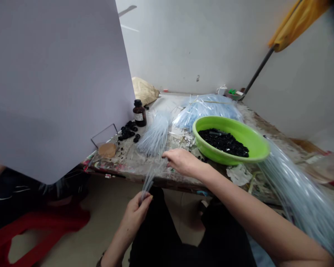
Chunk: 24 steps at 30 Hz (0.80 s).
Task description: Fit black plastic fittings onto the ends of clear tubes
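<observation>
Left hand (135, 211) pinches thin tubes (149, 180); right hand (180, 161), beside the green bowl (256, 148), grips them. Keep strands aligned, untangled.

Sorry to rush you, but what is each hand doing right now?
Left hand: closed on a few thin clear tubes.
Right hand: over the table edge, touching the tubes; grip cannot be told.

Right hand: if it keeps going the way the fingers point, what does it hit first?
The right hand points left along the table edge. Probably first the loose pale-blue tube bundle at its fingertips; depth is unclear, it may already touch.
</observation>
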### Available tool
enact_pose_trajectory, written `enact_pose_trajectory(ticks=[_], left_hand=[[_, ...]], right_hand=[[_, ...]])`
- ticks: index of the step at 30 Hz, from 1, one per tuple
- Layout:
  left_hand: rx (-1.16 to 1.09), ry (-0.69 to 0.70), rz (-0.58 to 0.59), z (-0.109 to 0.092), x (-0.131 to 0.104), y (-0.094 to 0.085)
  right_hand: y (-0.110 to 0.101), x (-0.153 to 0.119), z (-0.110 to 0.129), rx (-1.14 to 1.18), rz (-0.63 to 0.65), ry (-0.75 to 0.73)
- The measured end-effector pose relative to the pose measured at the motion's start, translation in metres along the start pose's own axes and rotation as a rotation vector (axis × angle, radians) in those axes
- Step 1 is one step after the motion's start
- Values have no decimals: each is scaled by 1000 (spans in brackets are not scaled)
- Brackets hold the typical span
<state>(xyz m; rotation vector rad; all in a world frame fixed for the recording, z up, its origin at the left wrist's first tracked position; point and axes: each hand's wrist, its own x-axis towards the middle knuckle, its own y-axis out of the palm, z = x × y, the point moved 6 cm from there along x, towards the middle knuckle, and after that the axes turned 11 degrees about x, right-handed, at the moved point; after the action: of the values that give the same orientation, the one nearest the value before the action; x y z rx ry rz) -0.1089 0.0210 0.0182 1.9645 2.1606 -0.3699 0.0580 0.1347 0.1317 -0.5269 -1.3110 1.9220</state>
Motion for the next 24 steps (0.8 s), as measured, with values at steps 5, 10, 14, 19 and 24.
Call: enact_pose_trajectory(ticks=[5,10,14,19,24], left_hand=[[-65,-78,5,2,15,-9],[-142,-112,23,20,36,-2],[-171,-125,32,36,49,3],[-217,-161,-16,47,49,-2],[-245,-181,-63,51,47,-14]], right_hand=[[-17,69,-54,-113,-80,167],[-14,122,-79,-218,-123,227],[-8,159,-86,-289,-133,241],[4,193,-91,-336,-113,236],[9,211,-101,-321,-69,204]])
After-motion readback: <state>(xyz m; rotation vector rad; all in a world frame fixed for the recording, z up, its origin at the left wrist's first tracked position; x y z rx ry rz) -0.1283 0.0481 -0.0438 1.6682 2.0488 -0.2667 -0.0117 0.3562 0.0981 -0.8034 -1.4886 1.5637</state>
